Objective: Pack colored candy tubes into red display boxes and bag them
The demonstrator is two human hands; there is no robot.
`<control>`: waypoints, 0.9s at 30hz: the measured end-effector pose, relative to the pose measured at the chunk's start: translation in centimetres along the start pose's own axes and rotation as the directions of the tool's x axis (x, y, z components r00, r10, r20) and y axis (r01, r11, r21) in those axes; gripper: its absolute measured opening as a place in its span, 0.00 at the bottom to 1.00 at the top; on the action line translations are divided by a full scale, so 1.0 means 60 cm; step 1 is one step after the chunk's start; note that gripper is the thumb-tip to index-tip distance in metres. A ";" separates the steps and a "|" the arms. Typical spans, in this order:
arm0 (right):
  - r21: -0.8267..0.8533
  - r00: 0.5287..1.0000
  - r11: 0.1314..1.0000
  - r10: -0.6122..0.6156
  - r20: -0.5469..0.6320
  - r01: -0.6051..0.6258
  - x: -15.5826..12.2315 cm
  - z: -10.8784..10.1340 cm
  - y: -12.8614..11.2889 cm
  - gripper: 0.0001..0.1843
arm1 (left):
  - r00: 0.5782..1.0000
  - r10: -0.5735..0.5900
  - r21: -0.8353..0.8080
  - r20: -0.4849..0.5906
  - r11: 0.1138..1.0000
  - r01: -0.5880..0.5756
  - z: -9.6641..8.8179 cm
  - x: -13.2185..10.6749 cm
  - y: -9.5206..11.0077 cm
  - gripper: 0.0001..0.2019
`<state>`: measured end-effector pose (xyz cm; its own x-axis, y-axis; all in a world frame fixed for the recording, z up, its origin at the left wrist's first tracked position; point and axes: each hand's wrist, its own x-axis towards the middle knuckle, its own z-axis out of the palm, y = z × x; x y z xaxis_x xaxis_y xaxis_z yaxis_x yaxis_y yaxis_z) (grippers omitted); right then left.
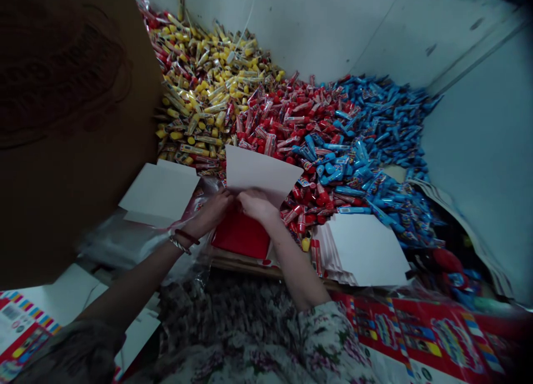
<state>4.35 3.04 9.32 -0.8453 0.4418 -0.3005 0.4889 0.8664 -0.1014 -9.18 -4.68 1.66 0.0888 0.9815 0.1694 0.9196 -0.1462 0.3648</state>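
Glossy plastic candy wrappers (266, 134) lie beside matt white cardboard (258, 170).

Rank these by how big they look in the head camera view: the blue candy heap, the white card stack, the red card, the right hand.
1. Blue candy heap
2. White card stack
3. Red card and right hand: these look close, and the hand's nearness to the camera makes ranking them unsure.

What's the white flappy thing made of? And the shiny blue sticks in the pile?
The white flap looks like thin card: matte and smooth, with straight, crisp edges. The blue sticks seem wrapped in glossy plastic film, since they shine and carry printing, though it could be coated paper.
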 end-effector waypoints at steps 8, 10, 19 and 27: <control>0.011 0.997 0.998 -0.059 0.041 0.058 0.006 -0.019 0.009 0.14 | 0.999 -0.011 0.094 0.040 0.996 0.007 -0.002 -0.001 -0.003 0.13; 0.013 0.998 0.999 -0.049 0.025 0.049 0.008 -0.015 0.009 0.14 | 1.000 0.010 0.085 0.029 0.996 -0.013 0.001 -0.001 -0.005 0.13; 0.089 0.992 0.996 0.039 -0.121 -0.028 -0.026 0.052 0.025 0.23 | 0.999 0.033 0.106 -0.004 0.994 -0.033 0.010 -0.005 -0.012 0.12; 0.308 0.951 0.951 0.072 -0.299 0.025 -0.060 0.087 0.061 0.20 | 1.000 -0.021 0.158 -0.002 0.987 0.021 0.007 -0.012 -0.015 0.08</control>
<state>10.29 3.40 5.06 -0.8335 0.5524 -0.0092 0.5103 0.7633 -0.3961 -9.94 -5.20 0.81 0.0682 0.9841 0.1638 0.9702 -0.1037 0.2192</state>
